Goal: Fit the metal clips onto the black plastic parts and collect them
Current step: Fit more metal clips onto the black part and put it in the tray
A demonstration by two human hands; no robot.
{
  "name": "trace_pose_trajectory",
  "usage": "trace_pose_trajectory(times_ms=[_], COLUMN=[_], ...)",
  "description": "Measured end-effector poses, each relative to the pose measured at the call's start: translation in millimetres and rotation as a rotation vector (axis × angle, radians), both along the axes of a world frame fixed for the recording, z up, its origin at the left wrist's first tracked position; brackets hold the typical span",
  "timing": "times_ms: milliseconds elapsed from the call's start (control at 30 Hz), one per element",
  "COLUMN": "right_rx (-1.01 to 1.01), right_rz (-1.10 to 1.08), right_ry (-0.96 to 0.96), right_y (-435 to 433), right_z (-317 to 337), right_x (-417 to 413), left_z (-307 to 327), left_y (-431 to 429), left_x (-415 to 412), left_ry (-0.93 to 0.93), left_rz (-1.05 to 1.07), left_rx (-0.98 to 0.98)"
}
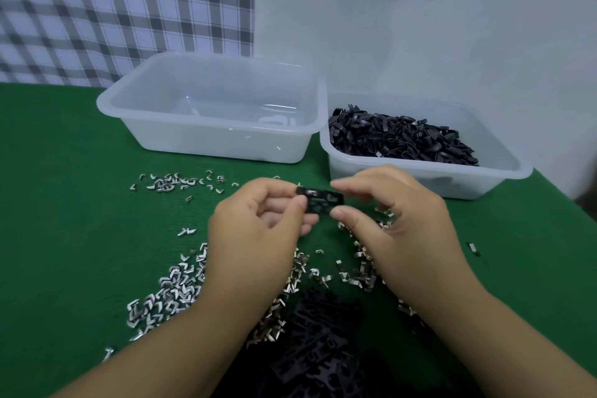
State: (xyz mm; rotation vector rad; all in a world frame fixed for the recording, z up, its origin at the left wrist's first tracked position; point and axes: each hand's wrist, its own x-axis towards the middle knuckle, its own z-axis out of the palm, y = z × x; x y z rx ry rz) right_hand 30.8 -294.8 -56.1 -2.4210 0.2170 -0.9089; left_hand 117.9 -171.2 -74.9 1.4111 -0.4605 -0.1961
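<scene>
A flat black plastic part [321, 200] with cut-out slots is held above the green table, between both hands. My left hand [258, 229] pinches its left end with thumb and fingers. My right hand [394, 220] pinches its right end between forefinger and thumb. A small metal glint shows on the part's upper left edge. Loose metal clips [168, 294] lie scattered on the table below and to the left of my hands. A pile of black plastic parts [319, 349] lies near the front edge, between my forearms.
A translucent tub [210, 110] stands at the back left, holding almost nothing. A second translucent tub [429, 171] at the back right holds a heap of black looped pieces [400, 136]. More clips [174, 184] lie in front of the left tub. A checked cloth hangs behind.
</scene>
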Motion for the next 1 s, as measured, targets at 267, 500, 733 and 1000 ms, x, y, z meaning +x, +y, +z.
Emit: trace_pose_trajectory(times_ms=[267,500,733,1000], right_rx=[-0.139,-0.144,-0.162,0.009], right_rz=[0.114,0.175,0.209,0.109], right_ry=[0.365,0.372,0.422,0.335], right_y=[6,9,16,9], right_z=[-10,-11,-8,-8], right_x=[-1,0,9,0], left_z=[-1,1,0,0], left_y=[1,1,-1,2], left_x=[7,7,7,7], left_ry=[0.119,0.095,0.083,0.084], left_rz=[0.068,0.071,0.07,0.066], left_rx=[-0.077,-0.055,-0.051,-0.05])
